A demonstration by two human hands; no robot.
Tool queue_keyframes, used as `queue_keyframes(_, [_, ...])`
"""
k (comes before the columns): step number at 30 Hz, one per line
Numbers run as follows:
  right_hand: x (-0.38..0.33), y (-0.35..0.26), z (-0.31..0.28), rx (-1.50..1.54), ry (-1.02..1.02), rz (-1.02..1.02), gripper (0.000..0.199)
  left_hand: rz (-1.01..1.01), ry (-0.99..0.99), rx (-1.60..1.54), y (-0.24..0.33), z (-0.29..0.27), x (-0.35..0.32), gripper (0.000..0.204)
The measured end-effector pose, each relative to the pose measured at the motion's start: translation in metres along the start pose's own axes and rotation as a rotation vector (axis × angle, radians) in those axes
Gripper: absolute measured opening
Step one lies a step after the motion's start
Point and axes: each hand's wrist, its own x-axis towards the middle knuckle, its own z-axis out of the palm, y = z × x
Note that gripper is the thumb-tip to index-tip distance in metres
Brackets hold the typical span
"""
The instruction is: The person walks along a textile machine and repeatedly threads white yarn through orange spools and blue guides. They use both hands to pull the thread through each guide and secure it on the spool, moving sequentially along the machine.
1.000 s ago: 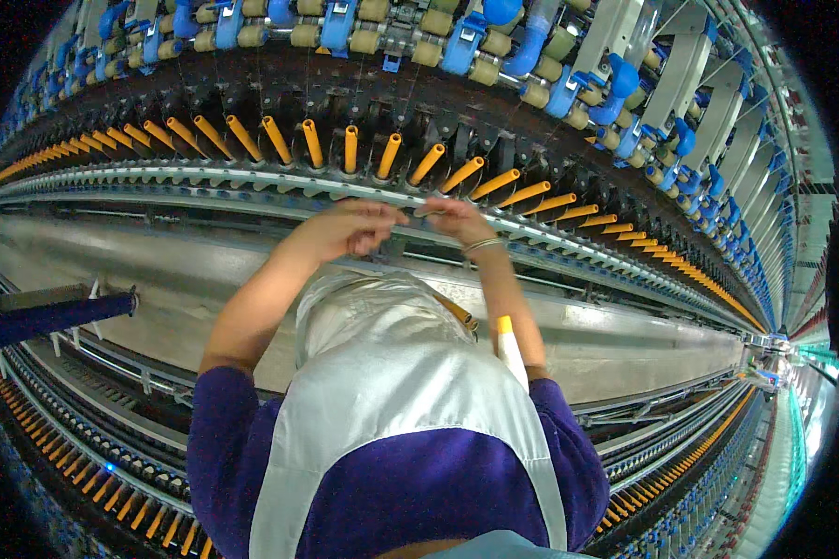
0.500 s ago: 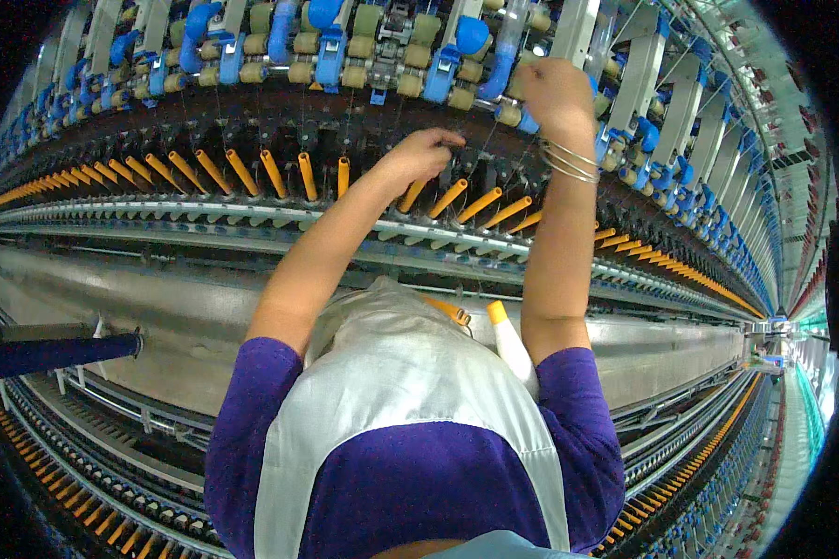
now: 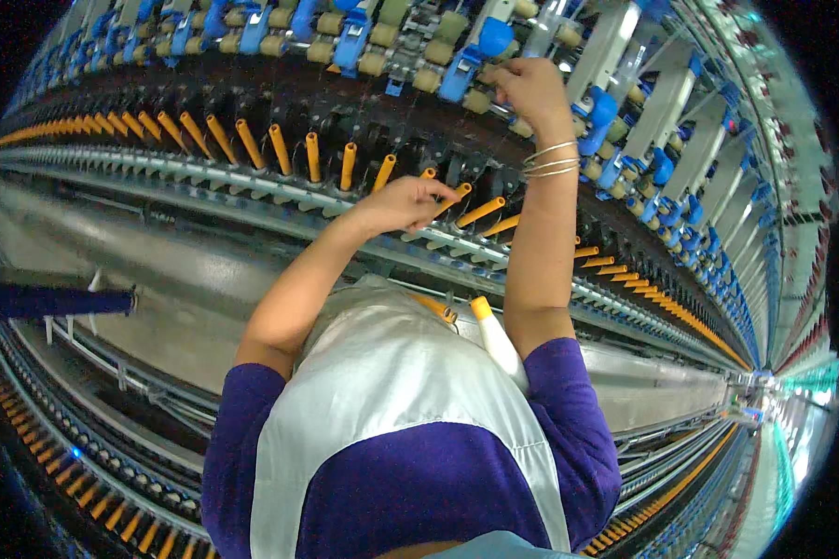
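Observation:
My left hand point(image 3: 403, 202) reaches to the row of slanted orange bobbins point(image 3: 308, 154) on the spinning frame. Its fingers are pinched at the tip of one orange bobbin point(image 3: 456, 194). My right hand point(image 3: 529, 88), with thin bangles point(image 3: 550, 158) on the wrist, is raised higher. Its fingers are curled shut against the blue roller arms point(image 3: 464, 70) and beige rollers at the top of the frame. Any yarn between the hands is too fine to make out. A white-wound bobbin with an orange tip point(image 3: 496, 340) sticks out of my grey apron point(image 3: 396, 391).
The frame's metal rail point(image 3: 205, 186) runs from left to far right, with more orange bobbins point(image 3: 690, 321) along it. A dark blue bar point(image 3: 47, 301) juts in from the left. A second row of bobbins point(image 3: 84, 480) curves along the lower left.
The hands were together at the bobbin row; my right hand has since risen to the blue roller arms, while my left hand has stayed by the bobbins and shifted slightly right.

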Motion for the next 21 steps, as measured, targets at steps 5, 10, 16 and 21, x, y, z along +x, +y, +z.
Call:
queue_keyframes(5, [-0.014, -0.018, -0.011, -0.011, 0.083, 0.037, 0.030, -0.016, 0.228, -0.047, -0.043, 0.002, -0.061, 0.033])
queue_keyframes(10, [-0.041, -0.076, 0.017, 0.498, 0.743, -0.275, 0.026, -0.133, 0.693, 0.032, -0.079, -0.009, -0.139, 0.034])
queue_keyframes(16, [-0.072, -0.214, 0.197, 0.707, 0.121, -0.421, 0.021, 0.323, 1.141, -0.467, -0.075, -0.036, -0.276, 0.024])
queue_keyframes(21, [-0.167, -0.346, 0.349, 0.107, -0.859, -1.119, 0.060, 0.606, 1.574, -0.593, -0.106, -0.049, -0.447, 0.022])
